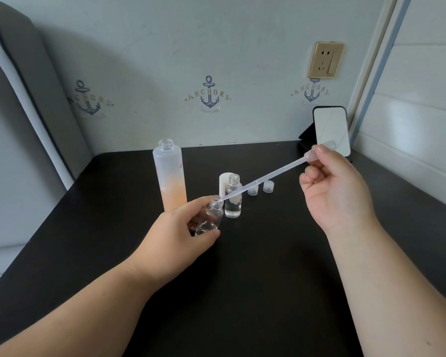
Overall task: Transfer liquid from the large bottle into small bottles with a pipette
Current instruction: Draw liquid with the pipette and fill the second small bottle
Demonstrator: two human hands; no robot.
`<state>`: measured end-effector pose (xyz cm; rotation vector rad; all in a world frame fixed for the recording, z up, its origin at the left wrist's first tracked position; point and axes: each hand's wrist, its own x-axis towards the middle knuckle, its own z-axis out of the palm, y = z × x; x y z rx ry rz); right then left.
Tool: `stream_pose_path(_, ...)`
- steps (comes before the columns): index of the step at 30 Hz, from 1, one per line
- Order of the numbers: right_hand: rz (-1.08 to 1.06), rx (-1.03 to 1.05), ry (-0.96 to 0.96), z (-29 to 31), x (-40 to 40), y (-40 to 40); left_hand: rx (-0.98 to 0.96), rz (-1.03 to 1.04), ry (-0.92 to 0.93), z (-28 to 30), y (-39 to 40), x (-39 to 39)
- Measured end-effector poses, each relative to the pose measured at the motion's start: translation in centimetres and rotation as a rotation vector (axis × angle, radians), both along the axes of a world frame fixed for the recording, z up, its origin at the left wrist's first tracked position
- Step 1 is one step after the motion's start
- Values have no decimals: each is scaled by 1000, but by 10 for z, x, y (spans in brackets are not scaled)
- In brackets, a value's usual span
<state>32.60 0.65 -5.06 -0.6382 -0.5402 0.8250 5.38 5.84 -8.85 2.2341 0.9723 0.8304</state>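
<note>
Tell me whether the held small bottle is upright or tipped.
Tipped: the small bottle in the left hand leans, neck toward the pipette tip.

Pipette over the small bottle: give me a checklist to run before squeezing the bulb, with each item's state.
1. Pipette tip at the mouth of the held small bottle: ok, the tip sits right at the opening.
2. Left hand grips the small bottle: ok, held tilted toward the pipette.
3. Right hand pinches the bulb end: ok.
4. Liquid loaded in the pipette: cannot tell, the tube is translucent.
5. Room left in the held bottle: ok, only a little liquid shows at its bottom.
6. Large bottle and second small bottle upright, uncapped, out of the way: ok.
</note>
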Motion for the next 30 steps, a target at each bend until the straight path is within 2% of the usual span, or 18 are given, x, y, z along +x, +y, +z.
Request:
stream_pose_path(22, -32, -18, 1, 0, 1, -2, -11, 39, 28, -2, 2, 0)
stream_pose_path(30, 40, -7, 23, -2, 1, -1, -106, 27, -13, -4, 4, 0)
